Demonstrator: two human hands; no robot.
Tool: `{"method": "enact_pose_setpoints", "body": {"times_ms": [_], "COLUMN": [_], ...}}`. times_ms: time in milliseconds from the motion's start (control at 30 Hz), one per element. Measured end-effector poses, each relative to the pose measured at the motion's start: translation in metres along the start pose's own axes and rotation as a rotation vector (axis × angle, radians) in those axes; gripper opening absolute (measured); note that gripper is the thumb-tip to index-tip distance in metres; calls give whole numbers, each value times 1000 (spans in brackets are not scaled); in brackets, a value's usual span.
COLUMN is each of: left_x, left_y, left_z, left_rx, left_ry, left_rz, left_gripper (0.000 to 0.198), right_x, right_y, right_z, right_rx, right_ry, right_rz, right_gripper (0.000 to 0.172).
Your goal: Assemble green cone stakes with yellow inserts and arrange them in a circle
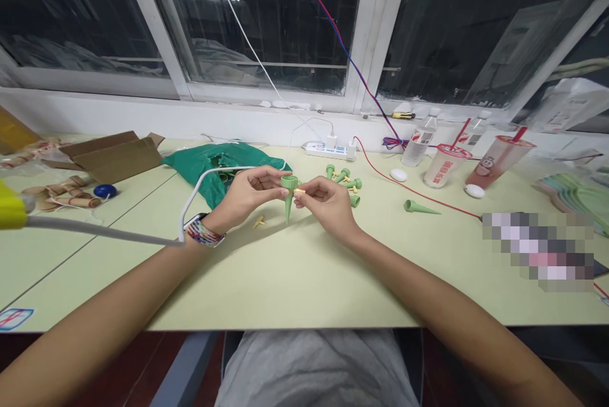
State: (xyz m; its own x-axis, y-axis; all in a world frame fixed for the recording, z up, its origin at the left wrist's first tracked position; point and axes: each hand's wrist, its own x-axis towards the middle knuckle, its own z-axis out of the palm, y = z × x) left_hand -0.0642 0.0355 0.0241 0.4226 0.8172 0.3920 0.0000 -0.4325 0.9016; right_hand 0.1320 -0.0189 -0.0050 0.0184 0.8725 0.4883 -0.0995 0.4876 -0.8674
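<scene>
"Quick, what's the main thing?"

"Green plastic watering spike [288, 201], one in your hands, held in the air above the counter [285, 280], tip down."

"How does it handle?"

"Looks light and stiff, maybe a bit slippery. The wide collar looks like the best grip; the narrow tip gives you little to hold."

"Your hands?"

"Your left hand [247, 194] is closed around the spike near the collar. Your right hand [328, 204] is pinching a small yellow peg [299, 191] at the collar. That peg looks tiny and easy to drop."

"Count the rest, fast."

"One more green spike [421, 207] lies on the counter to your right. Roughly four small green parts [343, 177] sit just past your right hand, overlapping, so that count is rough. One loose yellow peg [259, 222] lies near your left hand. Farther out: one green plastic bag [223, 169], one cardboard box [111, 156], one blue ball [104, 191], one power strip [328, 151], one water bottle [419, 147], two plastic cups [447, 165] with red straws."
</scene>
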Motion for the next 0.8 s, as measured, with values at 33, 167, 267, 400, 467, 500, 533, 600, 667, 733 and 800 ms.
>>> {"method": "enact_pose_setpoints", "body": {"times_ms": [33,167,267,400,467,500,533,600,667,733,800], "left_x": [1,7,11,12,11,11,11,11,10,8,7], "left_y": [0,3,8,10,9,8,6,4,4,4,5], "left_z": [-1,-10,-18,-21,-19,-18,-17,-15,-14,-12,-11], "left_rx": [-17,-186,-296,-317,-318,-316,-312,-302,-301,-306,-313], "left_ry": [19,169,253,287,264,250,236,213,195,174,154], "left_rz": [8,51,46,34,39,43,47,47,38,25,17], "left_gripper": [40,36,30,28,30,31,32,31,31,37,45], "right_x": [1,11,29,60,73,79,83,89,92,91,89], "right_y": [2,18,30,38,40,41,43,45,48,49,49], "right_z": [0,6,17,39,50,54,58,63,65,65,62], "right_rx": [-3,-196,-686,-1272,-1362,-1379,-1383,-1369,-1348,-1335,-1323], "right_ry": [-5,-37,-192,-443,-508,-526,-539,-553,-565,-566,-561], "right_rz": [-11,-40,-140,-249,-223,-195,-157,-76,-13,10,7], "right_gripper": [19,16,16,22,24,25,26,25,24,23,22]}}
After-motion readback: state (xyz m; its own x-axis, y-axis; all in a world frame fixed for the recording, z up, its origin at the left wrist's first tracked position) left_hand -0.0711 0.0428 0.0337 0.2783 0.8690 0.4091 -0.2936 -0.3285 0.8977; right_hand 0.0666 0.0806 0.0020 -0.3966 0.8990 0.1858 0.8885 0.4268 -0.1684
